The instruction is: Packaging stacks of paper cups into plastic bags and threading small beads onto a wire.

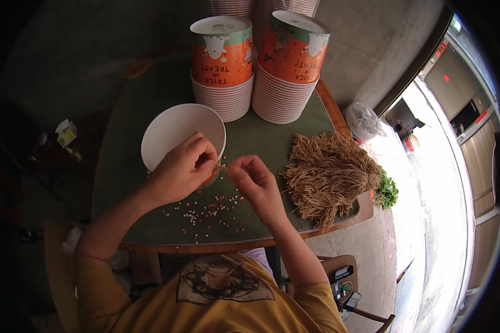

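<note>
My left hand [186, 166] and my right hand [255, 183] face each other over the table's middle, fingertips pinched on a short tan piece of twine [221, 167] that spans the small gap between them. Its ends are hidden in my fingers. Just behind my left hand a paper bucket [164, 130], white inside, leans with its mouth toward me; my hand covers part of it. Small white and reddish beads [197, 216] lie scattered on the green cloth below my hands. To the right of my right hand rests a thick bundle of tan twine strands [333, 177].
Two tall stacks of upside-down orange and green paper buckets [222, 66] stand at the back of the table [128, 139]. A clear plastic bag [364, 122] and a leafy green plant [388, 191] are beyond the right edge. A chair [344, 272] holding small items stands at lower right.
</note>
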Tool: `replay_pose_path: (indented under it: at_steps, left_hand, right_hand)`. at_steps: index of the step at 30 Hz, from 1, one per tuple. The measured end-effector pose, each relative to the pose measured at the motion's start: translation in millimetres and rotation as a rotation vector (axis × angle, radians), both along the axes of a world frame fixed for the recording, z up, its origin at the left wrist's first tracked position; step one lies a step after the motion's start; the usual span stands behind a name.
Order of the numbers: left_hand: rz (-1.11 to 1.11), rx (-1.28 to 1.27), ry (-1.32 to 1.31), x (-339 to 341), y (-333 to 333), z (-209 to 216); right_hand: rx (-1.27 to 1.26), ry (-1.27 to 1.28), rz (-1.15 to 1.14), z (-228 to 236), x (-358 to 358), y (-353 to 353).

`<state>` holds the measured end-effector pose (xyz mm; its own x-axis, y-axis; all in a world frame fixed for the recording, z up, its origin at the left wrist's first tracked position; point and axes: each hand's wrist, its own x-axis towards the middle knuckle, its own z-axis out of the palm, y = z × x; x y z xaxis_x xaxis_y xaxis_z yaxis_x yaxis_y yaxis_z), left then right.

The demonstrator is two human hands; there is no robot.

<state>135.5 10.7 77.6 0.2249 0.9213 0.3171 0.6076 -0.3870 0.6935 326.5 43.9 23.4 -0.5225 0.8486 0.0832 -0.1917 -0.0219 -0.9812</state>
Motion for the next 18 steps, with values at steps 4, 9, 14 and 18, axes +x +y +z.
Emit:
replay_pose_path:
  at_steps: [4,9,14,18]
  left_hand:
    - [-0.005,-0.014,-0.007,1.0,-1.0,1.0]
    - [0.011,-0.063,-0.026,2.3,-1.1,1.1]
    - [-0.003,0.024,0.031,2.3,-1.9,-0.3]
    - [0.009,0.159,0.118,2.5,-2.8,-3.6]
  right_hand:
    - [-0.075,0.056,-0.017,8.2,-4.2,1.4]
    - [0.227,-0.331,-0.088,14.8,-8.9,-0.3]
    - [0.363,-0.414,-0.171,17.3,-9.0,-4.0]
    - [0.462,-0.45,-0.193,2.3,-6.1,-10.4]
